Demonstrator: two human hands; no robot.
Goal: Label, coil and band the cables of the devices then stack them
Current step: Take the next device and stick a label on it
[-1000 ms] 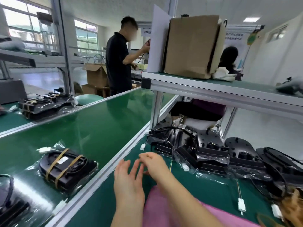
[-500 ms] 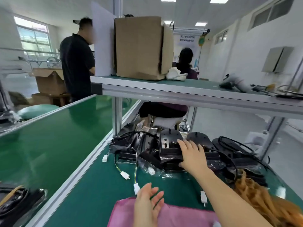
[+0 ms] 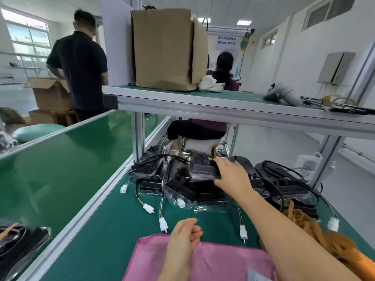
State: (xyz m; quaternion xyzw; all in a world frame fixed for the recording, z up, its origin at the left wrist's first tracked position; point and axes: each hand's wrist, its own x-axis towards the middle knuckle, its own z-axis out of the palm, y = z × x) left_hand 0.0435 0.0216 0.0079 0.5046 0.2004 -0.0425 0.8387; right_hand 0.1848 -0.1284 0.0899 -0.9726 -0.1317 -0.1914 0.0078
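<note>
A white rectangular sign (image 3: 225, 40) at the far end of the room carries two lines of blue Chinese characters, too blurred to read. Nothing else is legible.

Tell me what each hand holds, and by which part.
The right hand grips a bagged black device by its right end, fingers over the top, thumb below. The left hand holds nothing, loosely curled over the pink cloth.
</note>
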